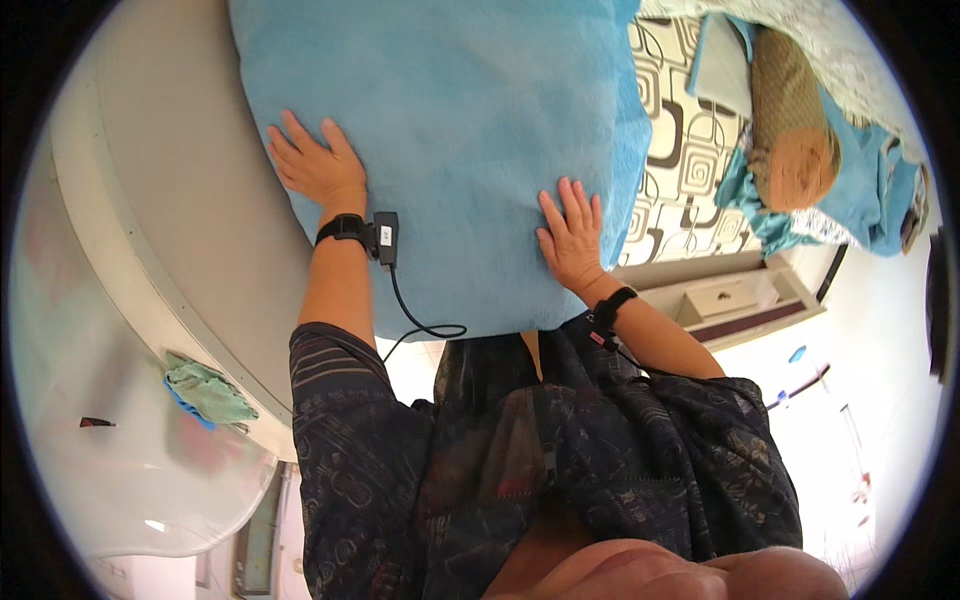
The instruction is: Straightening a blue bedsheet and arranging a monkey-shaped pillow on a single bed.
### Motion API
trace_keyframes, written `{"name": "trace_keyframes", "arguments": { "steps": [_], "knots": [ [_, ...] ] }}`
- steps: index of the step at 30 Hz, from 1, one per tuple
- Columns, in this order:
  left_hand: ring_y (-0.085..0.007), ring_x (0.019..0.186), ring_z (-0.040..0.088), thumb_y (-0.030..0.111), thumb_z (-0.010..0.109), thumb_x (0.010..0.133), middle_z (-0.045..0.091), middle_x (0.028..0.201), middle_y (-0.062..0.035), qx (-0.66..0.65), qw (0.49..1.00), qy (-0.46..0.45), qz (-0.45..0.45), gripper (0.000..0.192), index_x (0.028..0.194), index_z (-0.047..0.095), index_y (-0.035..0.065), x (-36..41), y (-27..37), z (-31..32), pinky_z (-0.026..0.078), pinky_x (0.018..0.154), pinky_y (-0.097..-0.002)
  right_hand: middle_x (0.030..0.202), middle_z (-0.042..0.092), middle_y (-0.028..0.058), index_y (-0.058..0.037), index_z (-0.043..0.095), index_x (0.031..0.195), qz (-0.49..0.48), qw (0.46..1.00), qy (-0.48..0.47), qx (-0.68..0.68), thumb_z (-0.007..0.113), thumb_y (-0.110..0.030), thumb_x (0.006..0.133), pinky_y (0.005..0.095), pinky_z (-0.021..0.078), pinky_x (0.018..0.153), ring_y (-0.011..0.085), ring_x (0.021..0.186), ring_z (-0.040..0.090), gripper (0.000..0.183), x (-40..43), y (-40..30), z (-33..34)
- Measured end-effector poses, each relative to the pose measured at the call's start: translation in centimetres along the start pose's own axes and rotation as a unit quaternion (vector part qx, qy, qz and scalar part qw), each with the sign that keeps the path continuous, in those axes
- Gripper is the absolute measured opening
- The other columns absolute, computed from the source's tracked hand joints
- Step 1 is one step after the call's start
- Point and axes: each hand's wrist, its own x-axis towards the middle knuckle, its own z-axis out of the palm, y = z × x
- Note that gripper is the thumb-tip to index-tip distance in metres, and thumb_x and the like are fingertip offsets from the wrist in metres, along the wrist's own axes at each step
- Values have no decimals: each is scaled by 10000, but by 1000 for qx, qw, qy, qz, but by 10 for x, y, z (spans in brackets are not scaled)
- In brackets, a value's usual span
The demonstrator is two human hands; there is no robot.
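Observation:
A large light-blue fabric piece (pixel 457 142), with a smooth, slightly wrinkled surface, spreads before me and reaches my waist. My left hand (pixel 319 169) lies palm down near its left edge, fingers apart. Nearer its right side, my right hand (pixel 574 240) also rests flat on the fabric with fingers apart and nothing gripped. A black strap with a small black device (pixel 386 238) is on my left wrist, and its cable trails over the fabric. Another black strap (pixel 615 307) circles my right wrist. What lies under the fabric is hidden.
To the right are a geometric-patterned sheet (pixel 697 165), a brown bolster (pixel 791 97) and crumpled blue cloths (pixel 870 187). A drawer unit (pixel 727 300) stands below them. A curved pale ledge (pixel 127 277) runs along the left, with a green cloth (pixel 206 386) on it.

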Motion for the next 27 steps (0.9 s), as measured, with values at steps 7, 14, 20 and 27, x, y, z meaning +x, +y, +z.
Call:
{"name": "trace_keyframes", "arguments": {
  "steps": [7, 14, 20, 27],
  "knots": [
    [-396, 1355, 217, 493, 400, 909, 251, 1465, -230, -35, 998, -43, -17, 644, 1409, 314, 96, 0, 2, 0, 193, 1063, -544, 1479, 301, 71, -205, 422, 1370, -7, 997, 76, -5, 536, -287, 843, 506, 134, 1101, 263, 1357, 277, 545, -21, 6, 25],
    [-394, 1389, 113, 595, 352, 899, 116, 1511, -214, -64, 984, -165, 3, 755, 1472, 162, 142, -43, -32, -25, 161, 1073, -587, 1483, 298, 47, -252, 384, 1399, -44, 988, 144, -32, 512, -320, 860, 488, 140, 1100, 233, 1355, 279, 558, -28, 7, 38],
    [-391, 1397, 90, 598, 373, 897, 88, 1525, -188, -49, 979, -191, -54, 754, 1480, 140, 182, -125, -55, -56, 151, 1076, -589, 1486, 300, 26, -273, 381, 1400, -53, 983, 170, -49, 501, -329, 870, 489, 154, 1099, 217, 1360, 275, 546, -27, 7, 40],
    [-419, 1384, 107, 493, 441, 917, 101, 1505, -244, -160, 957, -221, -96, 722, 1474, 159, 132, -230, -109, -97, 139, 1097, -549, 1482, 302, 52, -271, 386, 1397, -56, 986, 153, -43, 504, -339, 895, 506, 188, 1086, 247, 1356, 287, 520, -31, 5, 21]
  ]
}}
